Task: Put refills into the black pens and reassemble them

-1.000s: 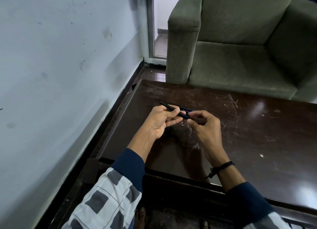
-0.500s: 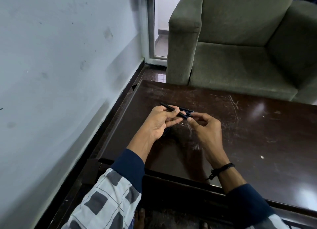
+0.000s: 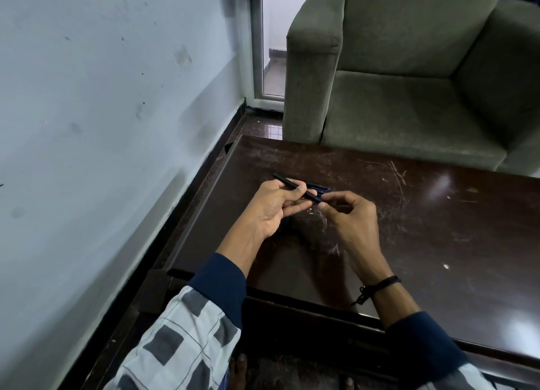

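Nearest the camera, both forearms wear checked grey-and-white sleeves with plain navy cuffs. A black cord band is tied round the right wrist.

The left hand is palm-up with its fingers curled, gripping a slim black pen between thumb and fingers. The pen is a straight matte cylinder held just above the table, slanting up and away to the left. The right hand has its fingers curled, with thumb and forefinger pinched at the pen's right end. Whether a separate small part sits between them cannot be told.

Just behind the hands, more dark pens lie flat on the table, their number unclear. The tabletop is dark, glossy wood, heavily scratched, with a raised edge.

Beyond it stands a grey-green fabric armchair with square, blocky arms. On the left is a pale, scuffed wall, and a narrow glazed door is at the far corner.
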Available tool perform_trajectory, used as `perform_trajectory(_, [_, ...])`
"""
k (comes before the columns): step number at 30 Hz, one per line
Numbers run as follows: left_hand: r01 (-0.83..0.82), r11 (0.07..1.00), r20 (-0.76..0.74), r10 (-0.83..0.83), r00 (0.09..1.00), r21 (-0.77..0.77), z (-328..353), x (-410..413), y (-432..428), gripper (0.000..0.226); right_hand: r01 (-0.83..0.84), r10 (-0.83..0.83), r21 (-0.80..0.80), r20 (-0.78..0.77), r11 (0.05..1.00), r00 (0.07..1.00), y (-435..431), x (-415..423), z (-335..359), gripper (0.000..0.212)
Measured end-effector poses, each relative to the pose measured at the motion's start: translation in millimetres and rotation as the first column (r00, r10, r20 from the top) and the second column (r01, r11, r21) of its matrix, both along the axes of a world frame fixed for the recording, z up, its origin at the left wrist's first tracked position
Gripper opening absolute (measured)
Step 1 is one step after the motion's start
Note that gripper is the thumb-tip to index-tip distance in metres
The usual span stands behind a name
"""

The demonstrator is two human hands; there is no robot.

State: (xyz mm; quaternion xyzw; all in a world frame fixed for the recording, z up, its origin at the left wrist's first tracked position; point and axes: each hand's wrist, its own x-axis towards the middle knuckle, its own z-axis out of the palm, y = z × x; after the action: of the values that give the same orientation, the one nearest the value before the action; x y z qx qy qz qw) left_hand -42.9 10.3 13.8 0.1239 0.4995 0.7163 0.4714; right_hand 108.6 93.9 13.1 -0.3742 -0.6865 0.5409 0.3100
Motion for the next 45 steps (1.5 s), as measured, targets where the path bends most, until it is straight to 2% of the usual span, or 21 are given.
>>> perform_trajectory(3, [-0.003, 1.0, -0.008, 0.003, 1.0, -0.003, 0.1, -0.6, -0.1, 0.013, -0.009, 0.009, -0.009, -0.011, 1.0, 1.0, -0.8, 0.2, 0.7, 0.017])
perform_trajectory(6, [-0.001, 1.0, 0.002, 0.001, 1.0, -0.005, 1.1, 0.2, -0.1, 0.012, 0.006, -0.006, -0.002, 0.035, 1.0, 0.999, -1.0, -0.7, -0.1, 0.004])
perform_trajectory(12, [0.002, 1.0, 0.011, -0.002, 1.0, -0.007, 2.1, 0.3, 0.1, 0.01, 0.001, 0.0, -0.017, 0.022, 1.0, 1.0, 0.7, -1.1, 2.6, 0.017])
perform_trajectory(21, [-0.032, 0.999, 0.028, 0.032, 0.999, 0.018, 1.2, -3.8, -1.7, 0.007, -0.012, 0.015, -0.038, 0.093, 0.999, 0.996, 5.9, 0.7, 1.6, 0.016])
perform_trajectory(28, [-0.158, 0.987, 0.032, 0.157, 0.987, 0.034, 5.4, -16.3, -7.0, 0.008, 0.044, -0.035, -0.092, 0.106, 0.995, 0.994, 16.4, 5.2, 3.2, 0.015])
perform_trajectory(33, [-0.295, 0.954, 0.088, 0.291, 0.953, 0.043, 4.7, -26.9, -9.7, 0.009, 0.004, 0.036, -0.177, 0.226, 0.984, 0.974, 30.1, 12.6, 3.3, 0.017])
perform_trajectory(36, [-0.332, 0.942, 0.118, 0.325, 0.938, 0.051, 2.4, -28.4, -9.5, 0.007, -0.135, 0.154, -0.075, 0.439, 0.988, 0.885, 31.5, 10.9, 0.1, 0.018])
perform_trajectory(40, [-0.323, 0.945, 0.138, 0.313, 0.94, 0.051, 2.2, -25.4, -8.3, 0.007, -0.399, 0.232, 0.084, 0.697, 0.913, 0.679, 14.7, -1.6, -11.1, 0.029])
perform_trajectory(42, [-0.316, 0.947, 0.146, 0.305, 0.941, 0.053, 2.6, -23.8, -8.5, 0.007, -0.448, 0.231, 0.095, 0.75, 0.889, 0.619, 6.8, -4.1, -15.0, 0.032])
perform_trajectory(45, [-0.299, 0.953, 0.166, 0.287, 0.943, 0.053, 3.9, -19.6, -7.8, 0.006, -0.444, 0.234, 0.066, 0.775, 0.894, 0.587, 7.8, -3.8, -12.6, 0.03])
